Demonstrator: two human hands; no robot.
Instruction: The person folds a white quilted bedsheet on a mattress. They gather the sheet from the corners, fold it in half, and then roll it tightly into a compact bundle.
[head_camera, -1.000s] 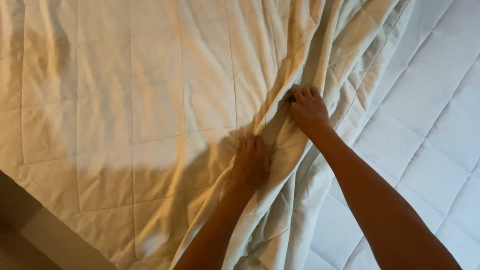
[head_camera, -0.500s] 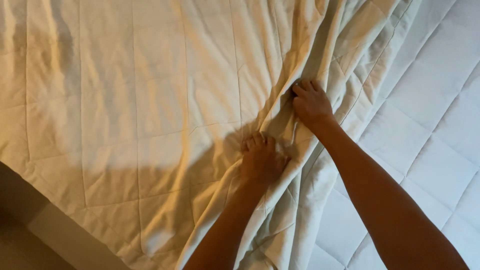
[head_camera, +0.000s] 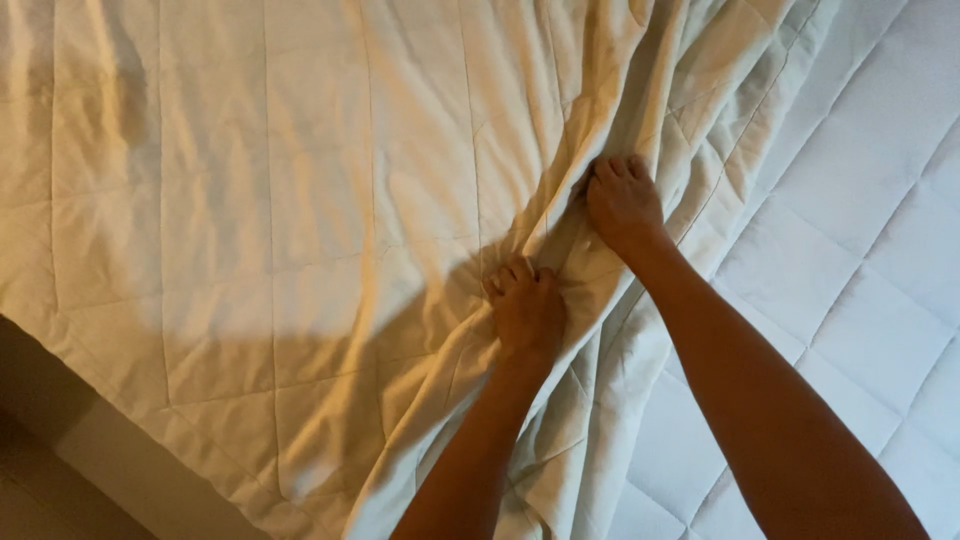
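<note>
Left hand (head_camera: 527, 310) crept up the quilt (head_camera: 250, 250), nearer right hand (head_camera: 622, 200)

Left hand (head_camera: 527, 312), right hand (head_camera: 622, 203) clutch bunched cream quilt (head_camera: 250, 230).

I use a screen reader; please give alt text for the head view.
Two bare hands, the left hand and right hand, grip bunched folds of a cream quilted blanket spread over a white quilted mattress.

A bed with a white quilted mattress (head_camera: 860, 260) carries a cream quilt (head_camera: 250, 250), bunched along its right edge.
</note>
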